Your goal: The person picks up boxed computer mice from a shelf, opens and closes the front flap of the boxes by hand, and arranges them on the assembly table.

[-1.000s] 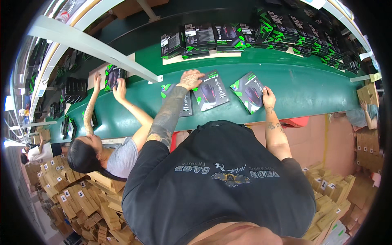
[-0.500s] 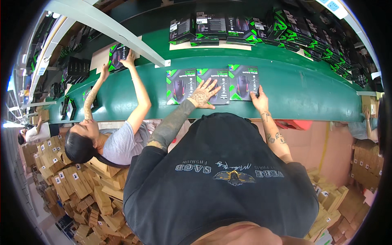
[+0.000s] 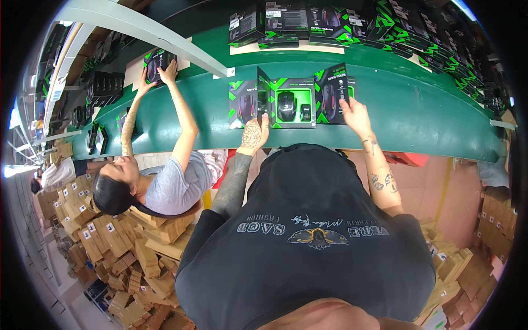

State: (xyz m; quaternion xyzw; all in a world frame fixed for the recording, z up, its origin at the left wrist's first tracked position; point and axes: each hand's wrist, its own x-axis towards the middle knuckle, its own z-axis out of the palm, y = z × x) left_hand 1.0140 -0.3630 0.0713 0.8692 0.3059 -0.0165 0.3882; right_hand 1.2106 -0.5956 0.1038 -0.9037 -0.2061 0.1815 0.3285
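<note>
Three black and green computer mouse boxes sit in a row on the green bench. The middle mouse box [image 3: 300, 124] has its front flap [image 3: 263, 91] swung up to the left, showing a dark mouse [image 3: 286, 104] and a small black piece [image 3: 306, 112] in a bright green tray. My left hand [image 3: 254, 135] pinches the lower edge of that flap. At the right box, my right hand [image 3: 356, 116] grips a half-raised flap [image 3: 330, 96], which hides most of the inside. The left box [image 3: 240, 104] lies closed, partly behind the middle flap.
Stacked mouse boxes [image 3: 286, 22] line the far side of the bench [image 3: 418, 118]. A slanting metal post [image 3: 154, 36] comes down left of my boxes. To my left a co-worker [image 3: 165, 176] handles another box [image 3: 159, 63]. Brown cartons [image 3: 137, 258] pile up behind.
The middle and right boxes were closed; now their flaps are lifted. My left hand went from lying flat on the middle box to holding its flap's edge.
</note>
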